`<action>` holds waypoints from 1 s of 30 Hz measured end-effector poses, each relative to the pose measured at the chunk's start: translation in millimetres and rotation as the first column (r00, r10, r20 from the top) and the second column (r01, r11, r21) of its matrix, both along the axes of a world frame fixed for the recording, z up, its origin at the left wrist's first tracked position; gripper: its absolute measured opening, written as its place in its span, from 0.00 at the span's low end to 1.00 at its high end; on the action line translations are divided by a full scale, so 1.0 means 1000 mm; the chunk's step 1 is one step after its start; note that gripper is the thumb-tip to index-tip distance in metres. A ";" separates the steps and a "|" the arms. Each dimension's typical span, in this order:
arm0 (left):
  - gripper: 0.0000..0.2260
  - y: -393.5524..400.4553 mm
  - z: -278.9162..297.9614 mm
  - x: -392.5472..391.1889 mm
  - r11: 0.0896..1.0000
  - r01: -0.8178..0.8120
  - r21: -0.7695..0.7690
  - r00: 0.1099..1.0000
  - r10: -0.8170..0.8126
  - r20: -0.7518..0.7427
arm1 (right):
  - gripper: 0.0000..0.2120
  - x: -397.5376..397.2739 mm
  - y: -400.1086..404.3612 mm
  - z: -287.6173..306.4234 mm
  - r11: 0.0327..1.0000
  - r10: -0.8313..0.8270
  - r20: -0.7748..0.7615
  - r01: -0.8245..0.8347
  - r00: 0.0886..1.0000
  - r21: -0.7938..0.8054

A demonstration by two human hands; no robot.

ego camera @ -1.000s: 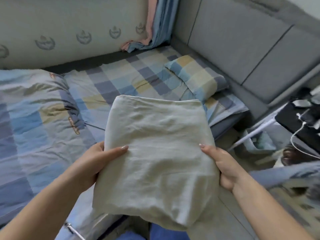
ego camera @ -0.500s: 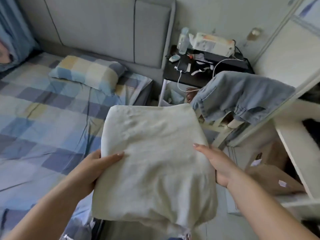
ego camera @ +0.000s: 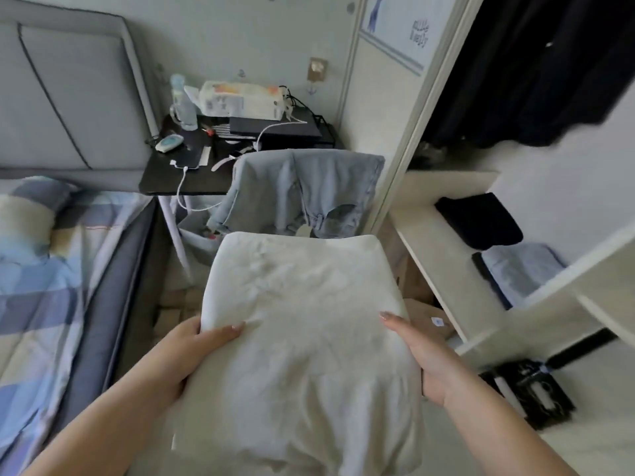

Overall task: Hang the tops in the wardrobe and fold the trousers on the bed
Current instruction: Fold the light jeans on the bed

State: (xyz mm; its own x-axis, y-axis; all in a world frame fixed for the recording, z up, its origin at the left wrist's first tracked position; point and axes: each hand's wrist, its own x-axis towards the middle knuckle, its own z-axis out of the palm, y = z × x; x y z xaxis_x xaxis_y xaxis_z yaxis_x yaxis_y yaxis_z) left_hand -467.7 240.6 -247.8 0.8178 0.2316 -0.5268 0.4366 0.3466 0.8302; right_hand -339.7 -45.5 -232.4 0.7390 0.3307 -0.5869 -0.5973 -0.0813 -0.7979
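Observation:
Folded cream trousers (ego camera: 302, 324) lie flat across both my hands, in front of me above the floor. My left hand (ego camera: 192, 352) grips their left edge, thumb on top. My right hand (ego camera: 417, 348) grips the right edge the same way; the fingers of both are hidden underneath. Beyond the bundle, light blue jeans (ego camera: 305, 190) hang over a chair back. The open wardrobe (ego camera: 443, 242) stands to the right, with dark tops (ego camera: 536, 73) hanging at its upper part. The bed (ego camera: 51, 269) with its blue checked sheet is at the left.
A black bedside table (ego camera: 192, 180) crowded with a bottle, a tissue pack, cables and a phone stands between the bed and the wardrobe. On the wardrobe shelf lie a folded black garment (ego camera: 481, 221) and a folded blue one (ego camera: 519, 269). A cardboard box sits low beside the shelf.
My view has swung right, from the bed towards the wardrobe. The folded trousers stay held in both hands the same way. The wardrobe shelves and hanging clothes have come into sight.

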 end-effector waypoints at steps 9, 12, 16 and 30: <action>0.22 -0.072 -0.002 0.146 0.989 0.150 0.002 0.989 -0.150 0.016 | 0.15 0.091 -0.088 -0.007 0.980 -0.198 0.037 0.198 0.980 -0.008; 0.23 -0.084 -0.005 0.200 0.975 0.222 0.023 0.975 -0.223 0.014 | 0.15 0.122 -0.104 -0.016 0.962 -0.272 0.030 0.272 0.962 -0.020; 0.23 -0.093 -0.014 0.282 0.943 0.333 0.015 0.943 -0.333 0.010 | 0.13 0.170 -0.117 -0.026 0.926 -0.369 0.040 0.371 0.929 -0.069; 0.13 -0.156 -0.047 0.567 0.728 0.677 0.107 0.736 -0.668 -0.112 | 0.13 0.304 -0.125 -0.073 0.518 -0.848 0.032 0.840 0.529 -0.162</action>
